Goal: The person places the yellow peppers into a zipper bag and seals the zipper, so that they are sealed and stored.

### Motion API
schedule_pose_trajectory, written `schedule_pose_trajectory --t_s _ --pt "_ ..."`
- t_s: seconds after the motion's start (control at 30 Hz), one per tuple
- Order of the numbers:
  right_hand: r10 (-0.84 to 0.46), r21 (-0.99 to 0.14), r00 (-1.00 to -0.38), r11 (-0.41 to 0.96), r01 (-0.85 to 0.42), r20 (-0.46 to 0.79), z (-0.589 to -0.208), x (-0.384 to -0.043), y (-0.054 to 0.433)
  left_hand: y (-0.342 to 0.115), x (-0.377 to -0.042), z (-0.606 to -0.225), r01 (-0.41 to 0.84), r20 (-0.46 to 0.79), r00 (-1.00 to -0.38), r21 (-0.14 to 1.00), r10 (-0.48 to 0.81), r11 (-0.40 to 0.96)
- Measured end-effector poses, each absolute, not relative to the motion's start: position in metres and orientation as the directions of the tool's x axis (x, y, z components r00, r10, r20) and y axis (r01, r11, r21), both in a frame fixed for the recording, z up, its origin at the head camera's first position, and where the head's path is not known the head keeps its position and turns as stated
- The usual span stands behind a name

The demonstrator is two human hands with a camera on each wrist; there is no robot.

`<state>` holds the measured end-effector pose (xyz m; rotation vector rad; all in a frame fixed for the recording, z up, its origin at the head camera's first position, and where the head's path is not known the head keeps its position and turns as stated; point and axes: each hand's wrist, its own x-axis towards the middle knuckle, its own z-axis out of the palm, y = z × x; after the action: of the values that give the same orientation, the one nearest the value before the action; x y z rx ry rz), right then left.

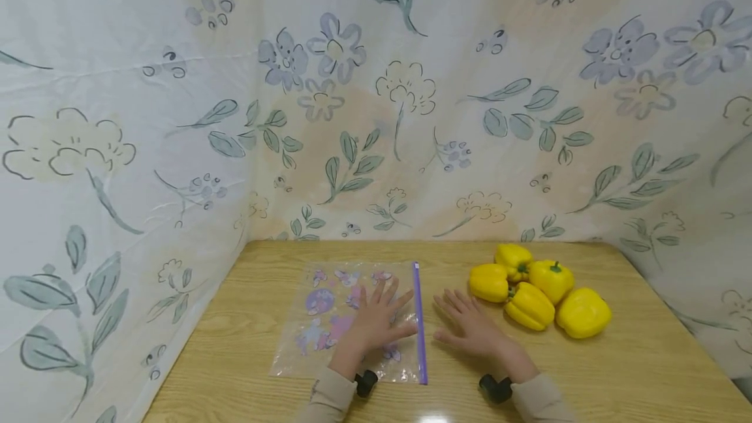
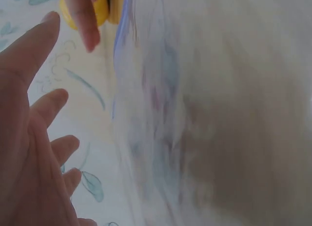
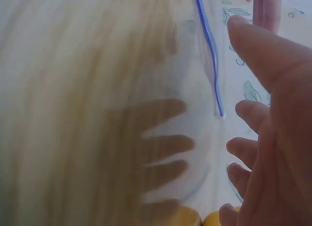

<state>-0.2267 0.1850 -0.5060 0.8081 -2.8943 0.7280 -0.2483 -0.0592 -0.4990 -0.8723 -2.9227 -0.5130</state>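
Note:
A clear zip bag (image 1: pixel 288 354) with pink and blue cartoon prints lies flat on the wooden table, its purple zip strip (image 1: pixel 421 338) on the right side. Over the printed part of the bag my left hand (image 1: pixel 376 320) spreads its fingers and holds nothing. My right hand (image 1: pixel 474 330), also with fingers spread and holding nothing, is just right of the zip strip. In the left wrist view the palm of the left hand (image 2: pixel 34 118) faces the bag. The right wrist view has the right hand (image 3: pixel 280 118) beside the purple strip (image 3: pixel 212 50).
Several yellow bell peppers (image 1: pixel 530 305) are grouped on the table (image 1: pixel 482 390) to the right, just beyond my right hand. A floral cloth (image 1: pixel 411 181) hangs behind the table and along both sides.

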Motion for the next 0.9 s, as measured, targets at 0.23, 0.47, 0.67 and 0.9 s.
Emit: schedule_pose_trajectory --t_s 0.23,0.47,0.67,0.9 --pt "-0.521 -0.420 -0.840 0.735 -0.531 0.152 -0.513 -0.228 0.179 -0.054 -0.248 -0.503 0.523 0.085 -0.845 0.334 0.527 0.784" --pt "-0.543 -0.434 -0.832 0.726 -0.533 0.114 -0.517 -0.231 0.176 -0.052 -0.250 -0.508 0.477 0.000 -0.858 0.370 0.513 0.797" --pt "-0.540 -0.440 -0.836 0.730 -0.523 0.098 -0.520 -0.232 0.174 -0.052 -0.252 -0.511 0.445 -0.036 -0.869 0.381 0.494 0.810" --pt "-0.538 -0.468 -0.837 0.717 -0.517 0.101 -0.519 -0.231 0.172 -0.051 -0.253 -0.511 0.445 -0.036 -0.869 0.379 0.493 0.811"
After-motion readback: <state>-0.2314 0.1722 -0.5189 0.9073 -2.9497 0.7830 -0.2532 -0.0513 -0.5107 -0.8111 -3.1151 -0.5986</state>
